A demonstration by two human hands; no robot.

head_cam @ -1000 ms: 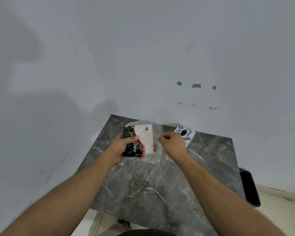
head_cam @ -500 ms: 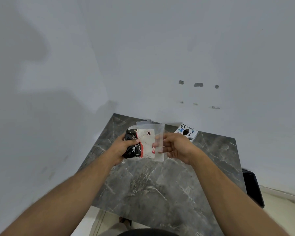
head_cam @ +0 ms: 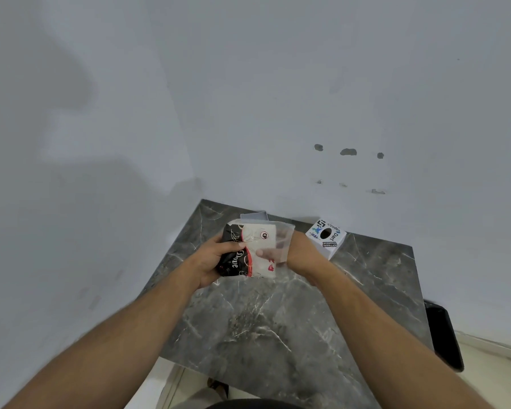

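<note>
Your left thumb (head_cam: 233, 246) lies across the black side of the folded cloth (head_cam: 257, 240), and the other fingers of your left hand (head_cam: 216, 258) curl under it. That hand is clamped tight on the cloth. The fingers (head_cam: 267, 254) of your right hand (head_cam: 295, 252) show only as a blur through the clear bag (head_cam: 285, 231). I cannot tell if they pinch the plastic or just lie flat on it, or if they are in the bag or behind it.

You hold the cloth up just above the far part of the gray table (head_cam: 278, 326), between your 2 hands. The bag lies over its white and red side.

I think the cloth is light and soft. It will bend and flop if you hold only 1 corner, so keep your grip across the thick folded edge, where your left hand is now. The folds could come loose if you let go there.

The bag looks thin, floppy and slippery. It could slide out of your fingers or crumple shut. Take it by the rim of its open end, not by the smooth flat side.

Nothing here looks like it will break, so a firm squeeze is fine.

A white box (head_cam: 326, 236) sits near your right wrist, by the wall.
</note>
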